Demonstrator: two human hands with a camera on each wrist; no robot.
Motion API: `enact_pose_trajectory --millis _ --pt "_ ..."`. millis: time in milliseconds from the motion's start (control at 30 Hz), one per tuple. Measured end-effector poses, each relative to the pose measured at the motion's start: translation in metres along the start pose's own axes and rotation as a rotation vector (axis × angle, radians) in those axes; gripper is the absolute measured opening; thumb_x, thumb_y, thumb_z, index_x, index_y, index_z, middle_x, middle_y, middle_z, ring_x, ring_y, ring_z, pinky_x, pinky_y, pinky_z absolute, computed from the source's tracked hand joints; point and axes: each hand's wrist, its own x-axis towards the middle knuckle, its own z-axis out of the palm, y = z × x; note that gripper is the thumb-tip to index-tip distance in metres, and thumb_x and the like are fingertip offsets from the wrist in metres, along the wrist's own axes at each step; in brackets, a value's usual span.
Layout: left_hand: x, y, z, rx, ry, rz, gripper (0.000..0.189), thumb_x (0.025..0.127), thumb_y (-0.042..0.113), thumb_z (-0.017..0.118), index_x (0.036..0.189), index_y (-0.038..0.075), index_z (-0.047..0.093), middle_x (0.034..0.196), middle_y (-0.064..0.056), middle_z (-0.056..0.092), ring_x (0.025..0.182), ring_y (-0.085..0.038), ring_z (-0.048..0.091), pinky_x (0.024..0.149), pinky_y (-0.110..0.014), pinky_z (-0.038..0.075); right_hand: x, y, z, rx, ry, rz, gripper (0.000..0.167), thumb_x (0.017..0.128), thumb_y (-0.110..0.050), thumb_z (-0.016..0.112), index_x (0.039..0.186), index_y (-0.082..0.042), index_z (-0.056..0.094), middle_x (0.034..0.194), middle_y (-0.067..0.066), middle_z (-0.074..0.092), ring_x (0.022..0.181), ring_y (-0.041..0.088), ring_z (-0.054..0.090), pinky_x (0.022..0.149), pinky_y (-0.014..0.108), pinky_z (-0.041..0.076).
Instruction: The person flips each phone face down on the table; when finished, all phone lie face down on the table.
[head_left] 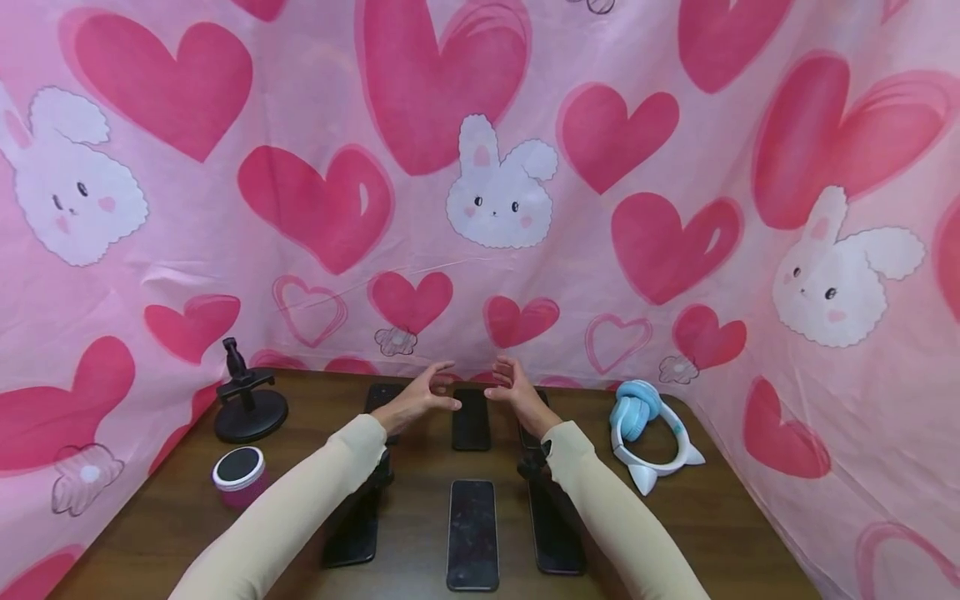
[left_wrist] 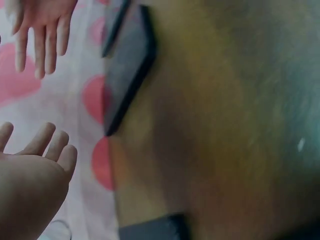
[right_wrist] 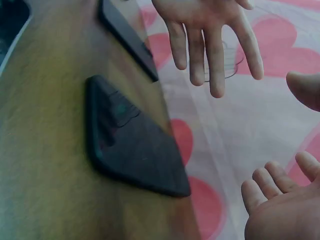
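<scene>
Both hands are raised over the back of the table, palms facing each other across a gap, with nothing held. My left hand has loosely bent, spread fingers; my right hand mirrors it. Between and below them lies a black smartphone, flat on the wood. Another phone is partly hidden behind my left hand, and one more lies beneath my right wrist. In the right wrist view, the dark glossy screen of a phone shows below the hands, which stay apart from it.
Nearer on the brown table lie a front middle phone, a left one and a right one. A black stand and pink jar are left; cat-ear headphones right. Pink heart-print cloth encloses the table.
</scene>
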Motion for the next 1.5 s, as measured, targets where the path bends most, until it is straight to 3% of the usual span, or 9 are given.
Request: enact_pose_trajectory --millis 200,500,667,1133,1367,1500 --pt "0.007 -0.007 0.016 -0.023 0.032 -0.006 0.089 0.084 0.018 0.078 0.158 0.013 0.029 0.155 -0.025 0.042 0.146 -0.049 0.035 0.120 -0.062 0.031 -0.005 0.012 0.002 -0.026 0.033 0.086 0.082 0.089 -0.008 0.066 0.154 0.004 0.016 0.160 0.032 0.023 0.150 0.049 0.024 0.124 0.060 0.025" --pt "0.015 -0.021 0.022 -0.021 0.079 -0.037 0.089 0.083 0.013 0.077 0.157 0.007 0.028 0.152 -0.031 0.042 0.142 -0.049 0.040 0.118 -0.062 0.034 -0.009 0.030 0.009 -0.078 0.072 0.189 0.078 0.096 -0.031 0.062 0.154 0.000 0.020 0.158 0.027 0.030 0.146 0.043 0.034 0.124 0.059 0.025" --pt "0.015 -0.029 0.026 0.027 0.087 -0.061 0.087 0.083 0.016 0.077 0.156 0.009 0.030 0.152 -0.030 0.041 0.141 -0.049 0.041 0.116 -0.063 0.035 -0.014 0.035 0.010 -0.074 0.074 0.213 0.078 0.096 -0.034 0.062 0.153 -0.001 0.020 0.158 0.027 0.029 0.146 0.043 0.034 0.123 0.059 0.026" --pt "0.007 -0.037 0.025 0.013 0.103 -0.104 0.088 0.083 0.018 0.077 0.156 0.008 0.029 0.153 -0.029 0.040 0.137 -0.047 0.047 0.114 -0.063 0.039 -0.014 0.040 0.017 -0.042 0.072 0.220 0.077 0.094 -0.026 0.064 0.152 0.000 0.021 0.156 0.030 0.029 0.144 0.044 0.037 0.122 0.059 0.029" --pt "0.008 -0.039 0.026 0.015 0.085 -0.135 0.092 0.082 0.020 0.078 0.157 0.007 0.027 0.156 -0.028 0.037 0.143 -0.047 0.039 0.117 -0.065 0.034 -0.014 0.042 0.018 -0.021 0.056 0.207 0.075 0.095 -0.021 0.061 0.153 0.002 0.019 0.157 0.032 0.025 0.145 0.044 0.033 0.124 0.058 0.027" --pt "0.009 -0.039 0.028 0.001 0.072 -0.134 0.092 0.082 0.020 0.078 0.156 0.006 0.026 0.154 -0.028 0.039 0.139 -0.045 0.044 0.118 -0.064 0.033 -0.014 0.042 0.019 -0.035 0.050 0.210 0.075 0.095 -0.021 0.061 0.153 0.001 0.019 0.157 0.031 0.025 0.146 0.044 0.033 0.123 0.058 0.028"
